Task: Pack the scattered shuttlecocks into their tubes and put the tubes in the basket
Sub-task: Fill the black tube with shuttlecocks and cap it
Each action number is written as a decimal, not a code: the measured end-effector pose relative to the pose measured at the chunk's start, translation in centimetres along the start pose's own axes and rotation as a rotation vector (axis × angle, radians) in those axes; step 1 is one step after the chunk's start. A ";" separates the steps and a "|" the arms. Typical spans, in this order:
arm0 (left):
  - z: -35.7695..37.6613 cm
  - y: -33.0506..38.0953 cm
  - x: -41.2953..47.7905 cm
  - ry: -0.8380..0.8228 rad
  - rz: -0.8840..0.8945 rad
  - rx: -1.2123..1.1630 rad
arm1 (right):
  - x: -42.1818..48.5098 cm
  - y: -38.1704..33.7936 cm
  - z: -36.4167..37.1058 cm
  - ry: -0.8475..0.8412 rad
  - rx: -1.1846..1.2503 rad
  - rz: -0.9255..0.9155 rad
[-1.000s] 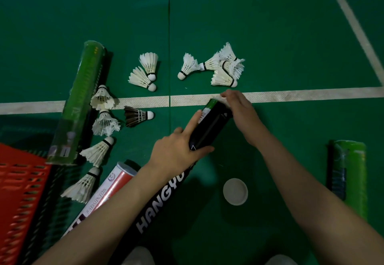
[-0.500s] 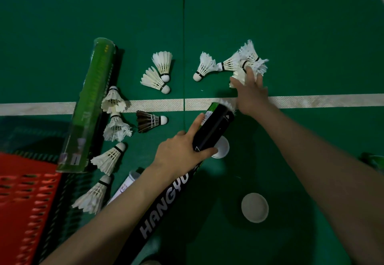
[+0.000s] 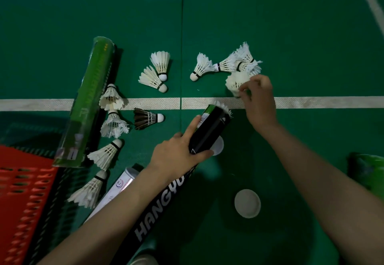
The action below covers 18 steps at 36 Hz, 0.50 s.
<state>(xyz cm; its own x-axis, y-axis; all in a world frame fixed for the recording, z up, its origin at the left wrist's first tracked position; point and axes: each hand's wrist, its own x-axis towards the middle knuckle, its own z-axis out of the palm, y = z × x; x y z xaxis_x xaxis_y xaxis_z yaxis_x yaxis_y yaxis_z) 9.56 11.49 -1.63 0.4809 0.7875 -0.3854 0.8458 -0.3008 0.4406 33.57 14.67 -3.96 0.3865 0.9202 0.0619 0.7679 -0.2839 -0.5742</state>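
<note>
Here the long black cardboard tube lettered "HANGYU" (image 3: 209, 133) lies slanted across the green court floor (image 3: 291, 36), white feathers poking from its open mouth at the white line, the left hand (image 3: 178, 156) wrapped around its upper part. The right hand (image 3: 259, 100), which half a second ago was pressed on the pile, now pinches one white feathered shuttlecock (image 3: 235, 82) pulled just clear of it.

The floor (image 3: 270, 26) is a matt green mat with a rough, woven-looking white line (image 3: 332, 102). On that line, the black tube (image 3: 209, 131) looks smooth and slightly glossy. Left of it, the green tube (image 3: 91, 98) shines like plastic film. The shuttlecocks (image 3: 160, 63) are feathered; the basket (image 3: 22, 198) is perforated red plastic.
</note>
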 end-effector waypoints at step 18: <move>0.6 3.0 -7.3 0.012 0.172 0.009 | -11.2 -1.5 -6.3 -0.208 0.694 0.294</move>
<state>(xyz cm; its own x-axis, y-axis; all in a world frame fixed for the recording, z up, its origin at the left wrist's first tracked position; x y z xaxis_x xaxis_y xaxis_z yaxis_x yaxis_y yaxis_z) 8.78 4.51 2.02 0.6157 0.7307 -0.2951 0.7535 -0.4365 0.4916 31.28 3.06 1.33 0.3679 0.8845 -0.2870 0.1272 -0.3536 -0.9267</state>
